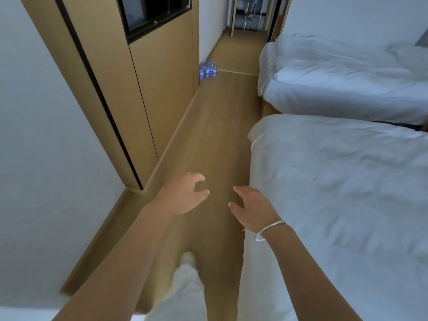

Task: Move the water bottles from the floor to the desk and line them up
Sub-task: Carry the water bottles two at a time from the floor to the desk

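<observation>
None of the water bottles had left the floor; they stood clustered by the wooden wall panel, well ahead of the left hand and right hand, fingers loose and empty, with no desk visible.

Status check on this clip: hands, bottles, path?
Left hand and right hand both empty, fingers loosely curled. Water bottles clustered on floor ahead, by the wooden wall. Aisle beside the bed unobstructed.
</observation>
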